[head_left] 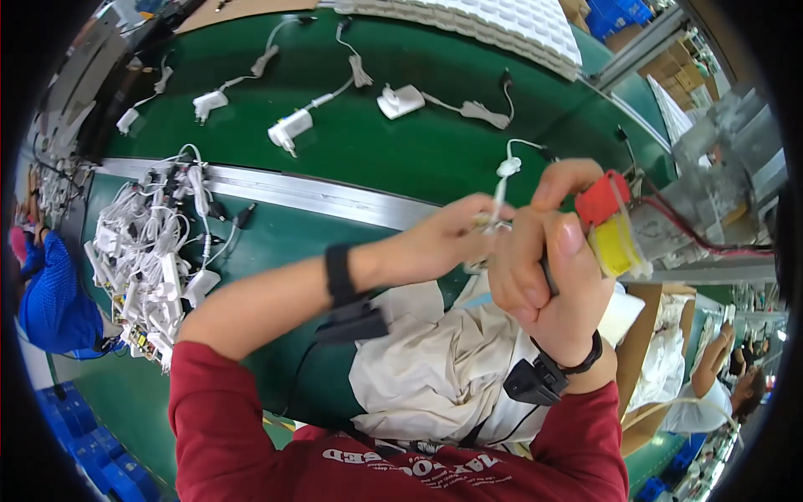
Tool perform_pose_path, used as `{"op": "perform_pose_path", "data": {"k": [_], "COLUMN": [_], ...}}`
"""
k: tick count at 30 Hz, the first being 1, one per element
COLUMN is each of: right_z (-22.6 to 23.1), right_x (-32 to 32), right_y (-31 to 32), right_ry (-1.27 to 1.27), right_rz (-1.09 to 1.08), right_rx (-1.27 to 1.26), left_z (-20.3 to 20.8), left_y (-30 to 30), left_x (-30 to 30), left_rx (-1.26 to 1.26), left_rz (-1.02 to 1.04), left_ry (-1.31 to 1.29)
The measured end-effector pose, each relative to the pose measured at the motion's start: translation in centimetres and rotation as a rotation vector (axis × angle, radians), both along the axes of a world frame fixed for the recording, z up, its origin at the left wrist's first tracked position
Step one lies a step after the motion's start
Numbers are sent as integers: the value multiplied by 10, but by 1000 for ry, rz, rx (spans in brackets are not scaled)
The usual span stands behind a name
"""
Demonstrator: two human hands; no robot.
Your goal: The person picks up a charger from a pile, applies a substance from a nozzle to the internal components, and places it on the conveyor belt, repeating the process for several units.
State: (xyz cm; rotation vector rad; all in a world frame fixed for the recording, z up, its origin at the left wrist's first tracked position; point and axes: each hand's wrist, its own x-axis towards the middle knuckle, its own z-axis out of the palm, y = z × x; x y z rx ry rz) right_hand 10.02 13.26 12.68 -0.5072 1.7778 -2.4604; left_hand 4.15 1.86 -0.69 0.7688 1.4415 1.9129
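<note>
My left hand (447, 238) is closed in a pinch, slightly blurred, around what looks like a small circuit board (483, 221) with yellowish parts. A white cable (500, 197) rises from between my hands to a bundled loop and a black plug lying on the green belt. My right hand (548, 268) is curled tight beside the left, with something greyish partly hidden in its fingers. Right by its fingertips are a red block (604, 199) and a yellow block (615, 247) on a grey fixture (669, 222) with red and black wires.
Several white power adapters (291, 130) with bundled cables lie spaced along the green belt (226, 151). At left is a tangled heap of white adapters and cables (142, 259). A metal rail (293, 190) divides belt and table. Off-white cloth (427, 360) covers my lap; white trays (493, 29) stand behind.
</note>
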Motion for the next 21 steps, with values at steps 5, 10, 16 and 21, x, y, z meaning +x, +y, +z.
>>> {"op": "perform_pose_path", "data": {"k": [5, 10, 16, 21], "right_z": [3, 6, 5, -4], "right_x": [6, 5, 3, -3], "right_y": [-3, -1, -3, 3], "right_ry": [-51, -74, -100, -50], "right_rz": [-23, -14, -34, -33], "right_rx": [-18, -15, -5, 6], "left_z": [45, 39, 38, 30], "left_y": [62, 88, 77, 28], "left_x": [-64, -67, -67, -108], "left_rx": [295, -87, 23, -951], "left_rz": [115, 96, 254, 806], "left_ry": [344, 663, 871, 1498]}}
